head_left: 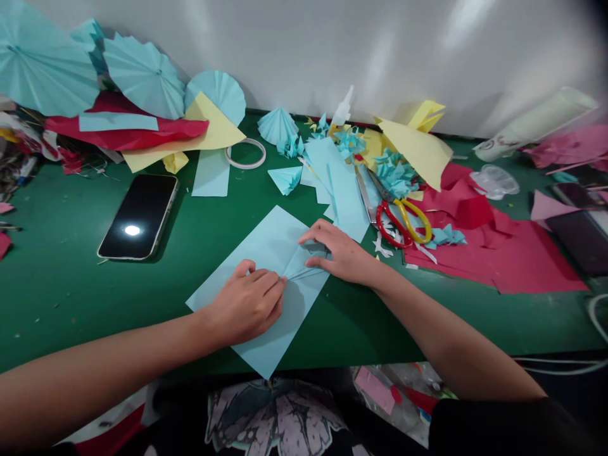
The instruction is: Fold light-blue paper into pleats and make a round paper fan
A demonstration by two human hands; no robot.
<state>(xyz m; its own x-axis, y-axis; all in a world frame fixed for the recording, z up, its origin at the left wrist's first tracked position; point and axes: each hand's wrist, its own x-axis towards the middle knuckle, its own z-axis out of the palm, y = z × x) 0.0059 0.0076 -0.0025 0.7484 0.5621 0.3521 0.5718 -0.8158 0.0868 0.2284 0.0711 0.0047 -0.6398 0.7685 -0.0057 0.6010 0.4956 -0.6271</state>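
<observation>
A light blue paper sheet [266, 244] lies on the green table [61, 278], partly folded near its right corner. My left hand [247, 304] rests on the sheet with fingers curled together, pinching the fold at its point. My right hand [339, 253] presses the folded flap flat, fingers close together and thumb beneath holding the paper's edge.
A black phone [140, 215] lies left of the sheet. Red and yellow scissors [401, 221] sit to the right beside red paper [498, 253]. Blue paper fans [142, 76], yellow sheets [418, 149], a tape ring [246, 153] and a glue bottle [342, 106] crowd the back.
</observation>
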